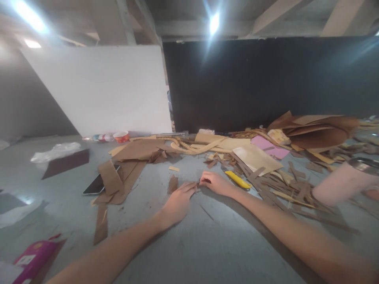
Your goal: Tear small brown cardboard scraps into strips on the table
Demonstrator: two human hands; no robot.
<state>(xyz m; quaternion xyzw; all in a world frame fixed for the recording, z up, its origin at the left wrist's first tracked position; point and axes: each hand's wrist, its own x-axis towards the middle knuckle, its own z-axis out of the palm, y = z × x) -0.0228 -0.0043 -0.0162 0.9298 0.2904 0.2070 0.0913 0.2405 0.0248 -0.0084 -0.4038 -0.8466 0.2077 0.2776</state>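
My left hand [178, 202] rests on the grey table with its fingers close together, pressing at a small brown paper piece [198, 189]. Facing it, my right hand [217, 183] pinches at the same spot, thumb against fingertips. Most of the small piece is hidden by the fingers. A brown strip [173, 184] lies just beyond my left hand. To the right of my right hand is a yellow utility knife [237, 180]. One thin dark sliver [206, 212] lies on the tabletop in front of my hands.
Brown paper scraps [278, 185] are heaped on the right, near a pink tumbler [340, 183]. A phone [95, 184] lies partly under brown sheets [130, 177] on the left. Farther back stand a red paper cup [121, 137] and a rolled brown sheet [322, 132]. A magenta pack [37, 258] sits near left.
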